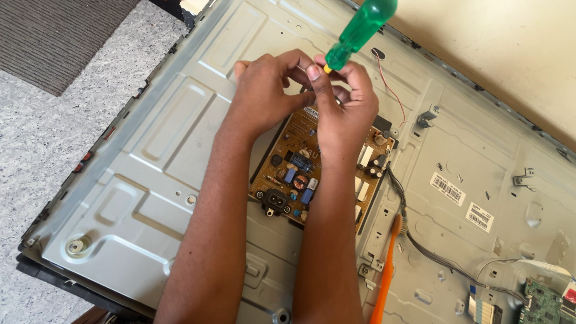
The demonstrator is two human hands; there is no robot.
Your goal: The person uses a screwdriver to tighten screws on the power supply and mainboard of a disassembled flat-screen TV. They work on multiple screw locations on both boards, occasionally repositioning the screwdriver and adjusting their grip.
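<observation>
My right hand point(345, 105) grips a screwdriver with a translucent green handle point(360, 30), held upright over the far end of a brown circuit board point(300, 174). My left hand point(267, 90) sits beside it, fingers curled near the screwdriver's shaft; whether it pinches something is hidden. The board, with several capacitors, coils and a black socket, is mounted on the grey metal back panel of a flat screen point(156, 150). The screwdriver's tip is hidden behind my hands.
An orange toothbrush point(387, 270) lies on the panel right of my right forearm. A grey cable bundle point(432, 252) runs to a green circuit board point(543, 303) at the lower right. A thin red wire point(390, 87) lies near the top. Speckled floor and a dark mat are at left.
</observation>
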